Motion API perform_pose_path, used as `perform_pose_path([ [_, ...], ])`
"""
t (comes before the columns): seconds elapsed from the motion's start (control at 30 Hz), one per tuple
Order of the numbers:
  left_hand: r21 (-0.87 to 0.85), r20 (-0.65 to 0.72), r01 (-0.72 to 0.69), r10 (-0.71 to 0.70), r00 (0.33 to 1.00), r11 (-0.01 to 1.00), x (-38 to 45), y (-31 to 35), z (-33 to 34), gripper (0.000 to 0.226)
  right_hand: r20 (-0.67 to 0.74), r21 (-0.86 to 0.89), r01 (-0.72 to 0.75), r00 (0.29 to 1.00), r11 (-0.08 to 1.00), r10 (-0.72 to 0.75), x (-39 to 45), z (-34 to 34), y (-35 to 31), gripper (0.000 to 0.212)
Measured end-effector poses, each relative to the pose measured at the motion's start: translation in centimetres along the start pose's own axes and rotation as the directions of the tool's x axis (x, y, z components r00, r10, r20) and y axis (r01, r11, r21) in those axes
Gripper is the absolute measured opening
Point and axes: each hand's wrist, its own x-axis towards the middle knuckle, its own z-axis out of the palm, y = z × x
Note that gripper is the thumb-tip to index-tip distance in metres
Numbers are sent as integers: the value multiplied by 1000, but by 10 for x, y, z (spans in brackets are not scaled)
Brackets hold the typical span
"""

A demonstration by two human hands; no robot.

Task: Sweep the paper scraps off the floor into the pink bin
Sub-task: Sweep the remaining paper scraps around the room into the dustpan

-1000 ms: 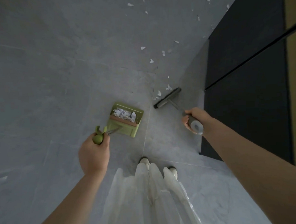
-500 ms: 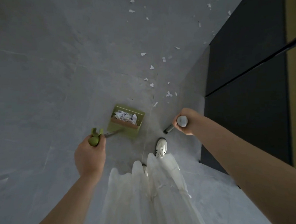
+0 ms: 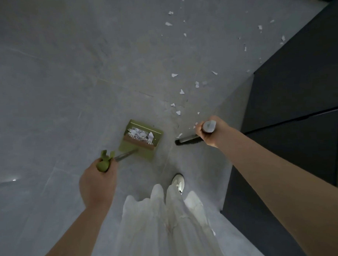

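Head view: right hand (image 3: pixel 209 132) clenched on broom handle (image 3: pixel 208 126); brush head (image 3: pixel 187 140) on floor, long axis crosswise. Paper scraps (image 3: pixel 178 112) ahead of brush, nearer right hand. Left hand (image 3: pixel 98 180) gripping dustpan (image 3: pixel 140 139), left of brush, part-filled. Pink bin unseen.

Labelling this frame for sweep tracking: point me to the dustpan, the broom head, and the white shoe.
dustpan (image 3: pixel 126 146): head view, on the bare green floor of the pan.
broom head (image 3: pixel 187 140): head view, on the dark bristle strip left of the right hand.
white shoe (image 3: pixel 178 182): head view, on the toe.
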Motion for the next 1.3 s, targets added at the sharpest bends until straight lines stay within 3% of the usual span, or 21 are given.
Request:
perform_pose_path([
  [0.23, -13, 5, -11, 11, 1000, 1000, 15, 30, 12, 28, 39, -2, 41, 998, 999, -41, 18, -1, -31, 22],
  [0.53, -19, 51, -69, 69, 996, 997, 42, 56, 18, 28, -78, -99, 58, 995, 993, -66, 8, -8, -61, 21],
  [0.73, -17, 78, -78, 79, 994, 997, 68, 67, 17, 31, -118, -314, -3, 992, 949, -35, 6, -3, -51, 31],
  [0.8, -14, 75, -83, 84, 994, 996, 75, 68, 15, 31, -162, -262, -64, 986, 963, 21, 5, 0, -47, 29],
  [0.9, -1, 80, -84, 84, 993, 996, 87, 71, 13, 30, -114, -204, -79, 992, 976, 57, -1, 18, -43, 28],
  [1.13, 14, 71, -85, 84, 994, 996, 115, 69, 10, 31, 23, -54, 7, 1000, 999, -6, 18, 60, -46, 29],
  [1.3, 9, 82, -83, 82, 993, 997, 132, 66, 7, 36, 12, 19, 35, 999, 999, -35, 45, 79, -54, 23],
])
